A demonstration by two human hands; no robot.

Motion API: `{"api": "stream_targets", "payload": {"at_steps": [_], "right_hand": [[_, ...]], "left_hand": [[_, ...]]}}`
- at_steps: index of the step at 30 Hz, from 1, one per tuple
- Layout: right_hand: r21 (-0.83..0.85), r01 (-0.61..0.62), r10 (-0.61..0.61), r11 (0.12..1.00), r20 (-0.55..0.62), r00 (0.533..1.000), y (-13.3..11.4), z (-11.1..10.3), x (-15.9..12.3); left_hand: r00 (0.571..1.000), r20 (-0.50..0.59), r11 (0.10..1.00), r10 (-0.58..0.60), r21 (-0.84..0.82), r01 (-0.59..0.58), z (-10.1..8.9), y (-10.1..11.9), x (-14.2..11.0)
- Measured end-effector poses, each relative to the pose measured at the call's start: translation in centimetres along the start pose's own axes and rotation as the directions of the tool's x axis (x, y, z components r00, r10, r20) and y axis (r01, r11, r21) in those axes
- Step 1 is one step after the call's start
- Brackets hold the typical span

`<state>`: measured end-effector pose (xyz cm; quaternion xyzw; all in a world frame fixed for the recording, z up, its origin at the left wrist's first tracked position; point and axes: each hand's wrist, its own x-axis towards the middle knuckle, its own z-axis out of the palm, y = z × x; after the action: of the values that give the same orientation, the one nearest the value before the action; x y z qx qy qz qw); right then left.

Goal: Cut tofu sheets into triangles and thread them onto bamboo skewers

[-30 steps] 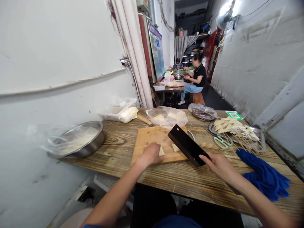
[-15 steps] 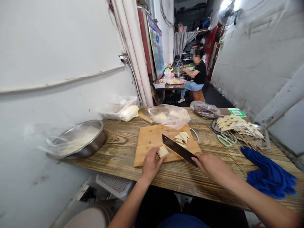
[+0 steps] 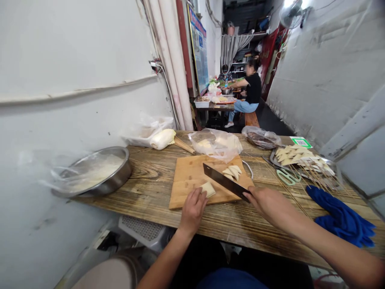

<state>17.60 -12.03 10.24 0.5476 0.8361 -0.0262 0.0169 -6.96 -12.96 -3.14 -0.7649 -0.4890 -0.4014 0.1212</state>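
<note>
A wooden cutting board (image 3: 188, 176) lies on the plank table (image 3: 240, 224) in front of me. My left hand (image 3: 192, 208) rests at the board's near edge, its fingers closed on a pale square piece of tofu (image 3: 208, 189). My right hand (image 3: 266, 202) grips the handle of a black cleaver (image 3: 224, 181), whose blade lies edge-down across the board just right of the tofu piece. Several cut triangular slices (image 3: 232, 171) lie beyond the blade.
A steel bowl under plastic film (image 3: 93, 171) stands at the left. Plastic bags (image 3: 215, 142), a daikon (image 3: 163, 138), a tray of skewered slices (image 3: 300, 158), green scissors (image 3: 284, 176) and a blue cloth (image 3: 341, 216) lie around. Two people sit at a far table (image 3: 251, 90).
The cleaver came down from a raised, tilted position to lie edge-down across the board. Cut slices that the blade hid now show beyond it. My left hand shifted slightly on the tofu piece.
</note>
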Motion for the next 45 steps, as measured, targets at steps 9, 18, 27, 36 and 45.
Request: {"api": "stream_targets", "payload": {"at_steps": [9,18,27,36,45], "right_hand": [[-0.045,-0.004,0.007,0.999,0.061,0.998,-0.8,0.8,-1.3],[-0.004,-0.020,0.021,1.000,0.046,0.999,-0.4,1.1,-2.1],[-0.029,0.001,0.000,1.000,0.001,1.000,-0.2,1.0,-1.7],[-0.006,0.022,-0.022,1.000,-0.013,1.000,-0.4,0.4,-0.9],[-0.006,0.150,-0.150,0.989,0.003,0.989,-0.4,-0.6,1.9]], "left_hand": [[0.998,0.037,0.996,-0.047,-0.070,0.050,-0.2,-0.2,0.2],[0.998,0.048,0.994,-0.040,-0.104,0.045,0.5,-0.7,-0.4],[0.995,0.061,0.991,-0.083,-0.104,0.089,0.6,0.0,0.5],[0.998,0.028,0.994,-0.055,-0.092,0.057,0.5,0.0,0.3],[0.999,-0.010,0.997,0.037,-0.066,-0.038,-0.2,0.3,0.3]]}}
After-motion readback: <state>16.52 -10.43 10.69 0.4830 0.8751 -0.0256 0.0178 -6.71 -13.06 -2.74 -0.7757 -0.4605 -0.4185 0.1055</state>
